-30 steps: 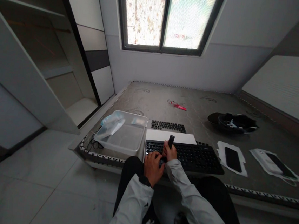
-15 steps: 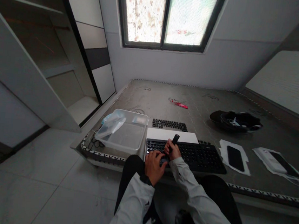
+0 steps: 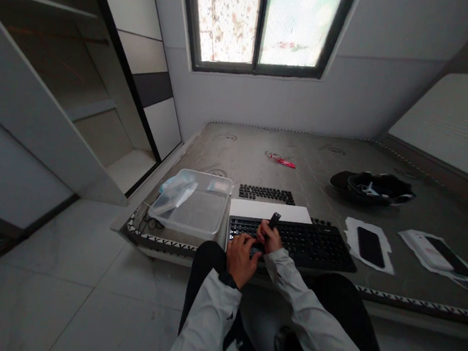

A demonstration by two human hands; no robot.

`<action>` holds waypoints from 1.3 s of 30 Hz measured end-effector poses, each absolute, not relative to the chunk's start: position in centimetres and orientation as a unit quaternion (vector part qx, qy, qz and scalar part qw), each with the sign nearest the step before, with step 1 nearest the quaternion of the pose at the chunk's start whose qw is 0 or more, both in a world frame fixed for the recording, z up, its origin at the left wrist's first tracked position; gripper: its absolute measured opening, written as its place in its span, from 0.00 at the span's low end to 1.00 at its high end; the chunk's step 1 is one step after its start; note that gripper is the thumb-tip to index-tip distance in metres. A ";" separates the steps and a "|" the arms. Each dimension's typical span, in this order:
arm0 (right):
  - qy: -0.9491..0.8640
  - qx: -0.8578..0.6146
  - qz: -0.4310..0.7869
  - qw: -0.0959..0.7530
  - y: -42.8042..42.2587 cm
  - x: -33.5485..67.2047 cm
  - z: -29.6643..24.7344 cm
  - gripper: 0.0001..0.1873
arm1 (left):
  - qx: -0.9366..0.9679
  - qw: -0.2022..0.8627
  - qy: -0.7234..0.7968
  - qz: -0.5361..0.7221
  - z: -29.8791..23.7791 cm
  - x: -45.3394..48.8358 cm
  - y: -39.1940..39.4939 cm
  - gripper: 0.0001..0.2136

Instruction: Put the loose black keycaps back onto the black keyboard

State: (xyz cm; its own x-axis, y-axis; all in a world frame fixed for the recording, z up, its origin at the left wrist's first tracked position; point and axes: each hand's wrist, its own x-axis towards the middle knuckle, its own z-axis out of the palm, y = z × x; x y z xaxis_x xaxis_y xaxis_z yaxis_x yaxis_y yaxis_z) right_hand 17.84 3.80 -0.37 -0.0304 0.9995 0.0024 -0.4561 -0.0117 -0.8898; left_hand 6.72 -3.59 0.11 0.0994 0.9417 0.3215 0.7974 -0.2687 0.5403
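Note:
A black keyboard (image 3: 314, 246) lies at the front edge of the mattress, before my knees. My left hand (image 3: 241, 259) rests on its left part, fingers bent and apart, thumb off to the side, with nothing visible in it. Just right of it, my right hand (image 3: 269, 238) is closed around a short black stick-like tool (image 3: 274, 219), held upright and slightly tilted. The tool's lower end is hidden by my fingers. Behind the keyboard lies a white flat board or box (image 3: 267, 210), and past that, rows of loose black keycaps (image 3: 267, 193).
To the left stands a clear plastic tub (image 3: 201, 211) with plastic bags in it. A red wrapper (image 3: 283, 161) lies farther back. On the right are a black cap (image 3: 371, 190), a phone (image 3: 370, 247) on white paper and a white box (image 3: 431, 252) beside another dark device.
The view has shifted very slightly. My hands stay at the same spot on the keyboard, and the tool's top tilts a little more to the right.

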 end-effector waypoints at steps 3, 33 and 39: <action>-0.372 -0.380 0.603 0.595 3.9 17.6 -0.5 0.26 | 0.731 0.116 0.593 0.316 0.1 6.8 -3.6 0.13; -0.290 -0.426 0.542 0.664 4.8 17.7 -0.9 0.26 | 0.733 0.129 0.592 0.310 0.3 6.8 -3.5 0.14; -0.338 -0.446 0.551 0.619 4.2 16.9 -1.2 0.22 | 0.734 0.114 0.596 0.305 0.1 6.8 -3.4 0.13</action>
State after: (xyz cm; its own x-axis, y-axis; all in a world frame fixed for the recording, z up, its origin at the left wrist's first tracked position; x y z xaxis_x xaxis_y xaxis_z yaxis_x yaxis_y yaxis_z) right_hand 16.89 4.20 -1.16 0.1640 0.9837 -0.0735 -0.3812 -0.0056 -0.9245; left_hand 6.78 -3.40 0.14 0.1044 0.9446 0.3112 0.8050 -0.2640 0.5313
